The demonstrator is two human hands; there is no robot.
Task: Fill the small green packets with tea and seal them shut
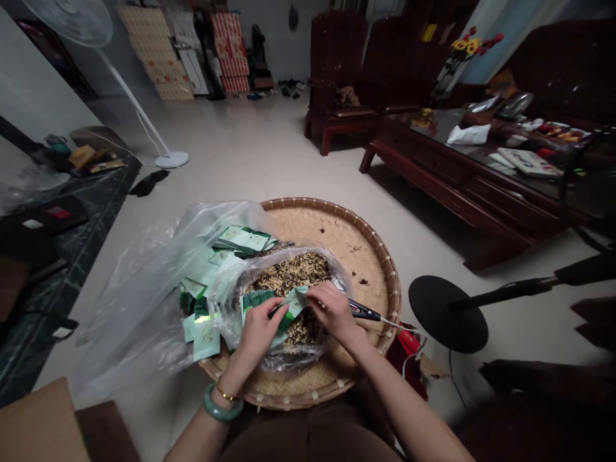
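Note:
Over an open plastic bag [283, 366] of dark and pale dried bits [298, 273], my left hand [260, 327] pinches one side of a small green packet [294, 300]. My right hand [332, 311] has its fingers closed at the packet's upper right end. Whether the packet is open or sealed I cannot tell. Another green packet [257, 298] lies in the bag beside my left hand. Just behind my right hand, a black corded tool [366, 311], like a slim hair straightener, rests on the round woven bamboo tray [375, 256].
Several green packets [206, 333] lie in and around a large see-through plastic bag [158, 301] on the left. A round black stand base [447, 314] stands right of the tray. Farther off are a white fan [171, 157] and a dark wooden table [433, 167].

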